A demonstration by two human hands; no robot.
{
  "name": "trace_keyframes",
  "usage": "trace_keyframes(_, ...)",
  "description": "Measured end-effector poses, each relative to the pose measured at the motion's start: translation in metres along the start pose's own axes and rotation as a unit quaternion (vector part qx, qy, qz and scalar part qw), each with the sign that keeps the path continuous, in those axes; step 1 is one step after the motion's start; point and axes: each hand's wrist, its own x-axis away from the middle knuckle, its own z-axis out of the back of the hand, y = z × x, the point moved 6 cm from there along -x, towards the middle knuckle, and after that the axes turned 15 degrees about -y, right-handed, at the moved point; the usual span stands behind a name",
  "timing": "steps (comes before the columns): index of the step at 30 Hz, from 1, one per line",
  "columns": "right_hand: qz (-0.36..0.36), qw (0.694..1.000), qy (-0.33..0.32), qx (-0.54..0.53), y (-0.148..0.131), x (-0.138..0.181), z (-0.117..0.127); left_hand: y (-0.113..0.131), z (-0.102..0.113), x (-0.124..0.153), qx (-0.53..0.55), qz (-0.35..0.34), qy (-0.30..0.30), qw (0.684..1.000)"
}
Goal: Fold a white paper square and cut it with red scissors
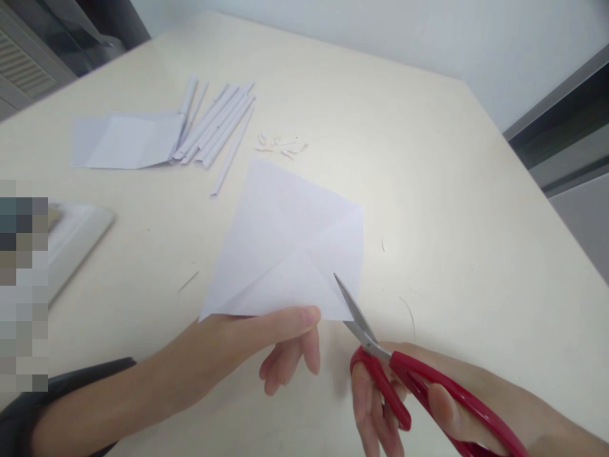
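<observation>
A creased white sheet of paper (285,216) is held above the table by my left hand (266,336), pinched at its near edge with the thumb on top. Fold lines cross near the middle of the sheet. My right hand (380,393) grips a pair of scissors (371,346) with red handles. The scissors' blades are parted around the sheet's near right corner, one blade above the paper and the other mostly hidden beneath it. Part of the left hand's fingers is hidden under the sheet.
Several rolled paper tubes (221,130) lie at the back left beside a folded paper sheet (133,139). Small white scraps (283,146) lie beyond the held sheet. A white flat object (80,235), partly pixelated, rests at the left on the table (419,158).
</observation>
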Motion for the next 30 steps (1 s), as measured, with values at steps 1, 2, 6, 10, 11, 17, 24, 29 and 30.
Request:
trace_keyframes(1, -0.001, 1.000, -0.001, -0.004, 0.000, -0.001, 0.000, 0.001, -0.001, 0.000, 0.001, 0.004, 0.003, 1.000)
trace_keyframes(2, 0.001, 1.000, -0.001, -0.010, 0.000, -0.001, 0.000, 0.002, -0.001, 0.000, -0.001, 0.006, 0.006, 1.000)
trace_keyframes(6, 0.013, 1.000, 0.000, -0.015, -0.001, -0.004, 0.000, 0.000, 0.000, -0.001, -0.012, 0.003, 0.002, 1.000)
trace_keyframes(10, 0.013, 1.000, -0.008, -0.004, -0.003, -0.006, 0.001, -0.007, 0.003, -0.003, -0.020, -0.010, -0.009, 1.000)
trace_keyframes(11, 0.013, 1.000, -0.008, -0.003, -0.003, -0.006, 0.001, -0.008, 0.004, -0.003, -0.020, -0.019, -0.009, 1.000)
trace_keyframes(17, 0.031, 0.999, -0.008, -0.012, 0.000, -0.008, 0.002, -0.007, 0.002, -0.006, 0.000, -0.038, 0.009, 0.999)
trace_keyframes(24, 0.017, 1.000, 0.013, 0.002, -0.001, -0.008, 0.002, -0.009, 0.003, -0.007, -0.012, -0.043, 0.010, 0.999)
trace_keyframes(29, 0.016, 1.000, 0.017, 0.015, -0.002, -0.007, 0.002, -0.005, 0.003, -0.004, -0.011, -0.023, 0.024, 0.999)
trace_keyframes(30, 0.016, 1.000, 0.019, 0.012, -0.001, -0.007, 0.002, -0.004, 0.003, -0.004, -0.008, -0.009, 0.029, 1.000)
